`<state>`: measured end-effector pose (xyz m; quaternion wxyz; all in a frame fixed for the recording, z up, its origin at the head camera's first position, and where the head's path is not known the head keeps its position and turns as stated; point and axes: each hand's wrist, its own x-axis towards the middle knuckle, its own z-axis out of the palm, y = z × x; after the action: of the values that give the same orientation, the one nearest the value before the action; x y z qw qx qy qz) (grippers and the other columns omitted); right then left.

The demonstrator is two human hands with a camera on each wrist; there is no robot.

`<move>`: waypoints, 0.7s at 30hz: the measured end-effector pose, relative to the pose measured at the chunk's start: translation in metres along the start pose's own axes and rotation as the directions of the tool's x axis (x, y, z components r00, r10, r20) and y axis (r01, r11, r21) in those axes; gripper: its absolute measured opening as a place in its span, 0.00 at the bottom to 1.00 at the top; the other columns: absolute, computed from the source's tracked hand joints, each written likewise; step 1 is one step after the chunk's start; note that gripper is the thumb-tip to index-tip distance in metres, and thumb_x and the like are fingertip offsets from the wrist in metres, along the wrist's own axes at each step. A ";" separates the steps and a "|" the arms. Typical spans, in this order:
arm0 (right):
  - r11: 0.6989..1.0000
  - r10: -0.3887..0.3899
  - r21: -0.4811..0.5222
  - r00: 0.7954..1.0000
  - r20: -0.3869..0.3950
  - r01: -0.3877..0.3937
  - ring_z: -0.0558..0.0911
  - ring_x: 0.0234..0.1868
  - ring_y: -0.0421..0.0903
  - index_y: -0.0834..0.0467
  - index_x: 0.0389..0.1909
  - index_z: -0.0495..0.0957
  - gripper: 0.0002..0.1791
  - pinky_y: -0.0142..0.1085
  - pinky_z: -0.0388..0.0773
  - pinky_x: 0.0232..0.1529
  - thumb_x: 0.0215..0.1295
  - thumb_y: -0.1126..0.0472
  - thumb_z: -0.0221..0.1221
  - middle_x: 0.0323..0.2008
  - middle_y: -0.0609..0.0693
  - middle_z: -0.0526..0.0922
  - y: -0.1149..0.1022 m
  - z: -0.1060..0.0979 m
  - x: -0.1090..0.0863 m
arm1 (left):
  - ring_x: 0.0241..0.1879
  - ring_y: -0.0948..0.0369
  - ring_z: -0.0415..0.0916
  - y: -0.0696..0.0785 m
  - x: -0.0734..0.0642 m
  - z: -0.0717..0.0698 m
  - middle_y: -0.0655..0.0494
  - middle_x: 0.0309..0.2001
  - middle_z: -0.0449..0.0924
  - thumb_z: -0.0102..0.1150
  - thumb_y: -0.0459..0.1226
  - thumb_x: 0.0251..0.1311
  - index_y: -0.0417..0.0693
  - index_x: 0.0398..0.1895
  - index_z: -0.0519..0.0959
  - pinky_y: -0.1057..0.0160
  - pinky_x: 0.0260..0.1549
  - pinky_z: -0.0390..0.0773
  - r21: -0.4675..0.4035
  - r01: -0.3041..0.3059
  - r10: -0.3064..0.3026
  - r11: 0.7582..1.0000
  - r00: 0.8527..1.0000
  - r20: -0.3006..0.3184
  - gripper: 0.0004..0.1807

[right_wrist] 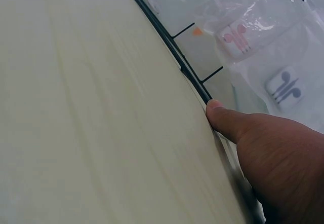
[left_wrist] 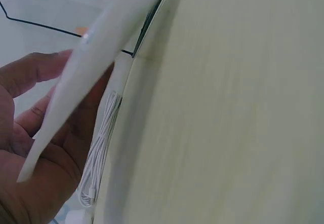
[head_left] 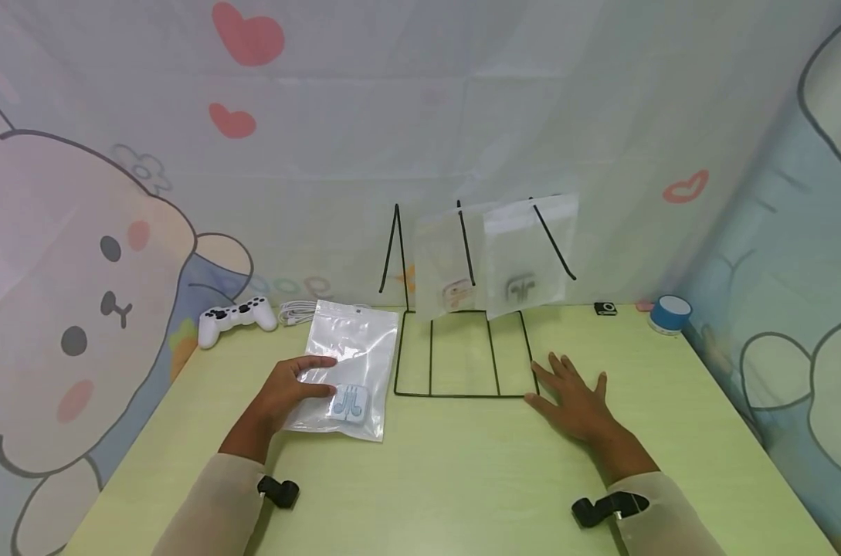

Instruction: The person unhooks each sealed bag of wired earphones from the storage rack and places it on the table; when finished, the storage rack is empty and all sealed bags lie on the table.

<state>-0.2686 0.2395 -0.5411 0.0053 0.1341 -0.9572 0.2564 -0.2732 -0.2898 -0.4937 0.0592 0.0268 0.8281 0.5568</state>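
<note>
My left hand (head_left: 288, 390) holds a clear zip bag (head_left: 364, 340) by its left side, thumb in front and fingers behind it. Inside lies a white earphone case (head_left: 348, 403) with blue earphone shapes. Edge-on, the same bag (left_wrist: 86, 67) crosses the palm in the left wrist view. With fingers spread, my right hand (head_left: 576, 405) touches the front right corner of a black wire rack (head_left: 462, 396). Two similar bags hang on the rack: a bag with a pink-marked case (head_left: 437, 262) on the middle hook, a bag with a dark-marked case (head_left: 531, 247) on the right hook.
Left of the rack sit a white game controller (head_left: 238, 318) and a coiled white cable (head_left: 297, 312). A small black device (head_left: 605, 309) and a blue-and-white round container (head_left: 670, 314) stand at the back right. A printed cloth (head_left: 364, 116) rises behind the table.
</note>
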 end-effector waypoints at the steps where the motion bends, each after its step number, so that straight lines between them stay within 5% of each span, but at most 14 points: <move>1: 1.000 -0.001 0.000 1.000 -0.001 0.001 0.48 0.89 0.70 0.50 0.86 0.63 0.41 0.87 0.22 0.73 0.81 0.35 0.56 0.88 0.64 0.52 0.000 0.000 0.000 | 0.81 0.49 0.63 -0.001 0.001 0.000 0.41 0.74 0.79 0.82 0.33 0.55 0.40 0.68 0.84 0.60 0.73 0.63 0.003 0.014 -0.014 1.000 1.000 -0.002 0.34; 7: 1.000 0.006 -0.011 1.000 0.001 -0.006 0.47 0.89 0.69 0.48 0.86 0.62 0.42 0.86 0.22 0.73 0.81 0.33 0.54 0.89 0.63 0.52 0.003 0.000 0.001 | 0.78 0.47 0.63 -0.010 0.008 0.003 0.41 0.78 0.74 0.81 0.34 0.57 0.41 0.68 0.84 0.51 0.76 0.64 -0.009 0.103 -0.102 0.995 0.995 0.016 0.33; 12: 1.000 0.007 -0.016 1.000 0.002 -0.007 0.47 0.89 0.68 0.48 0.87 0.62 0.42 0.86 0.22 0.73 0.81 0.32 0.54 0.89 0.62 0.52 0.006 0.002 0.002 | 0.83 0.42 0.56 -0.010 0.010 0.005 0.40 0.83 0.66 0.82 0.37 0.58 0.46 0.67 0.85 0.34 0.84 0.50 0.029 0.158 -0.158 0.987 0.987 0.011 0.31; 21: 1.000 0.003 -0.002 1.000 0.005 -0.003 0.47 0.89 0.69 0.49 0.86 0.62 0.41 0.87 0.21 0.72 0.81 0.34 0.55 0.88 0.64 0.52 0.002 -0.001 0.000 | 0.83 0.40 0.58 -0.010 0.014 0.007 0.38 0.81 0.70 0.81 0.38 0.59 0.46 0.68 0.85 0.33 0.84 0.52 0.131 0.108 -0.107 0.986 0.994 -0.015 0.31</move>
<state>-0.2695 0.2417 -0.5414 0.0024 0.1333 -0.9576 0.2554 -0.2857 -0.2861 -0.5065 0.0840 -0.0164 0.8634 0.4972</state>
